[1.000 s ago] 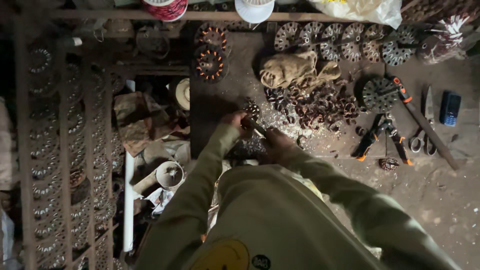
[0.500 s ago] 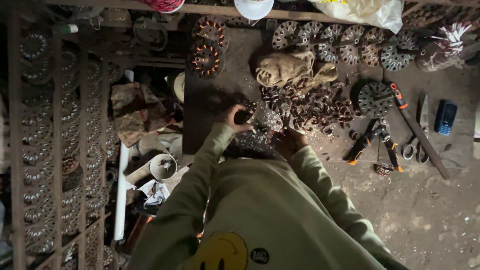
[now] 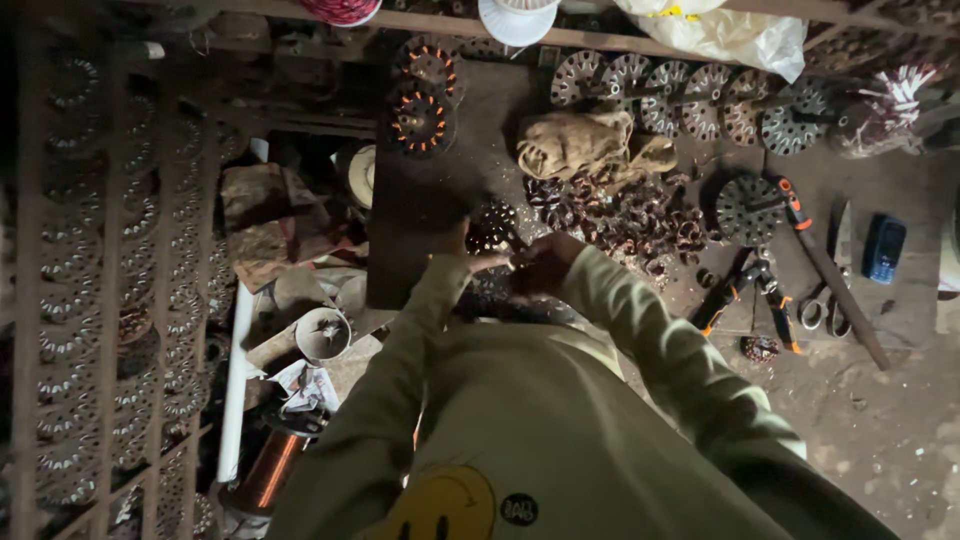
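Both hands meet over a dark board (image 3: 420, 220) in front of my chest. My left hand (image 3: 468, 252) and my right hand (image 3: 545, 265) hold a round metal stator core (image 3: 492, 226) with slotted teeth between them. The fingers are closed around it, and a thin wire or tool seems to run between the hands; the dim light hides the detail. A heap of small copper wire coils (image 3: 620, 210) lies just right of the hands. My pale green sleeves cover both arms.
Wound stators (image 3: 420, 95) sit at the board's far end. A row of bare stators (image 3: 690, 95), a cloth rag (image 3: 580, 145), pliers (image 3: 745, 285), scissors (image 3: 825, 305) and a blue phone (image 3: 884, 248) lie right. A copper wire spool (image 3: 270, 465) and racks of stators (image 3: 75, 260) stand left.
My hands have stayed together on the stator core and shifted slightly. The view has tilted a little, so the bench items sit higher and further right.
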The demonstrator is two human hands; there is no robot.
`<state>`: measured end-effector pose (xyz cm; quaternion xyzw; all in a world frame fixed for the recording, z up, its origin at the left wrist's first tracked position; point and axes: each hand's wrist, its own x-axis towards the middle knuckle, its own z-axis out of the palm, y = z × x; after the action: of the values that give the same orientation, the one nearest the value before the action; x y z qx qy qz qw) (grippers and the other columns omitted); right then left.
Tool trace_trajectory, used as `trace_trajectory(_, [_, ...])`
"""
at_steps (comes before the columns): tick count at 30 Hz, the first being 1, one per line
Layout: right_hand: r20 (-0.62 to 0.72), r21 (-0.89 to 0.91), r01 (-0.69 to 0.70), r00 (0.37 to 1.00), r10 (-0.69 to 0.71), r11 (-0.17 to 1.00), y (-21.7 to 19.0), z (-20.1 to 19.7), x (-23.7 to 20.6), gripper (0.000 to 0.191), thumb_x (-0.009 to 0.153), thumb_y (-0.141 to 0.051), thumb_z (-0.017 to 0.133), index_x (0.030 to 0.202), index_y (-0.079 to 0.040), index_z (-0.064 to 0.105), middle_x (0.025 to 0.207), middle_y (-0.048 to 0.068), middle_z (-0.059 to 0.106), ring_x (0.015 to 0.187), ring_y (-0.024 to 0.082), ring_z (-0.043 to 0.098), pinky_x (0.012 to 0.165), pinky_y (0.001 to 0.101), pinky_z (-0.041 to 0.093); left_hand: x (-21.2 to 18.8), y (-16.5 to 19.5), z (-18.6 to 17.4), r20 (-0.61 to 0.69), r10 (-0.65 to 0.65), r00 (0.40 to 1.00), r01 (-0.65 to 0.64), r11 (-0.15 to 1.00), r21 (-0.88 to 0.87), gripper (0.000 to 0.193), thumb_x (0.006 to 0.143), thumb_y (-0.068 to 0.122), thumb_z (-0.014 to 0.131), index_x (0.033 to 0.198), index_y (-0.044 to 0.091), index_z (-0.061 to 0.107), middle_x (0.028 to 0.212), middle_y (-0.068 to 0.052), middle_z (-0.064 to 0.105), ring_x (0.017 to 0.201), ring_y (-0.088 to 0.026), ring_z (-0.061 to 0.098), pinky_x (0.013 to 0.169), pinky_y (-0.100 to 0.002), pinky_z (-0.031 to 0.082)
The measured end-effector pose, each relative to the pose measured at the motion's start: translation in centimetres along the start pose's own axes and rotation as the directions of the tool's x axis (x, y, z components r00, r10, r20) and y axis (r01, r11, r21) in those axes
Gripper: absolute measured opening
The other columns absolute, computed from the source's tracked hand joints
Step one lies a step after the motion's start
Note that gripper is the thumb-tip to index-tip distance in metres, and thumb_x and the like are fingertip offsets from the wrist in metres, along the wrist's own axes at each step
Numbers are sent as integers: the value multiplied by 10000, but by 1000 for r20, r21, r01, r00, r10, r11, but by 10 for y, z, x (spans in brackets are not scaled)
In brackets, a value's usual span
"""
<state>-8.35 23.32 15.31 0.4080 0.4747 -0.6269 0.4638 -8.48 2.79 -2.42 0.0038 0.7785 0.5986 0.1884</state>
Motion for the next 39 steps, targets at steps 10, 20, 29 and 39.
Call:
trace_trajectory(10, [-23, -882, 185, 902, -432, 434, 70, -9, 92, 247, 909, -73, 603, 1111, 32, 697, 803, 132, 696, 629, 184, 628, 499, 347, 514, -27, 51, -28, 270, -93, 958, 234, 795, -560, 964, 590, 128, 939, 1424, 29, 465, 1257, -137, 660, 1112, -227, 647, 964, -360, 556])
trace_trajectory(20, [-31, -788, 86, 983, -179, 609, -18, -10, 4, 285, 1041, -167, 510, 1192, 43, 629, 799, 94, 561, 613, 177, 480, 492, 363, 449, -28, 95, -37, 329, -45, 943, 260, 717, -647, 776, 610, -64, 863, 1327, -9, 572, 1108, -93, 746, 943, -169, 744, 868, -311, 627])
trace_trajectory(29, [58, -962, 184, 860, -506, 201, 27, 12, 17, 285, 1006, -179, 555, 1246, -46, 632, 865, 142, 689, 663, 180, 573, 557, 365, 475, -12, 60, -27, 299, 6, 954, 192, 753, -630, 584, 702, -120, 892, 1232, -63, 654, 945, -107, 702, 779, -192, 596, 650, -309, 471])
trace_trajectory(39, [88, -873, 244, 930, -357, 422, -28, 29, -67, 316, 977, -134, 603, 1287, -94, 651, 1154, 218, 656, 875, 282, 632, 699, 416, 540, 34, 46, -24, 250, -176, 952, 88, 941, 326, 1130, 471, 479, 951, 1429, 13, 577, 1234, -194, 739, 1107, -253, 719, 946, -336, 553])
